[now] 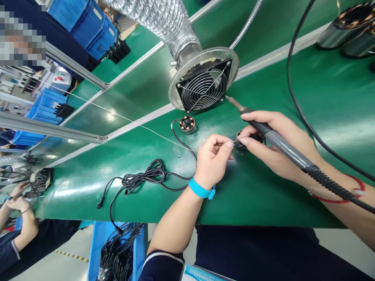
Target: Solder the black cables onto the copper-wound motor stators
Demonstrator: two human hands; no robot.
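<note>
My right hand is closed around the grey grip of a soldering iron. The iron's tip points up and left, near the fan's lower corner. Its thumb and a finger also pinch together beside the wires. With thumb and forefinger, my left hand grips the ends of thin wires. A small wound motor stator lies under the fingertips, largely hidden by my hands. A thin pale strand runs from the upper left to my left hand. Another stator stands on the green bench with leads attached.
A round extractor fan on a silver duct hangs ahead. A coiled black cable lies left. Below the bench edge is a blue bin of cables. Larger stators stand far right. A co-worker's hands show at left.
</note>
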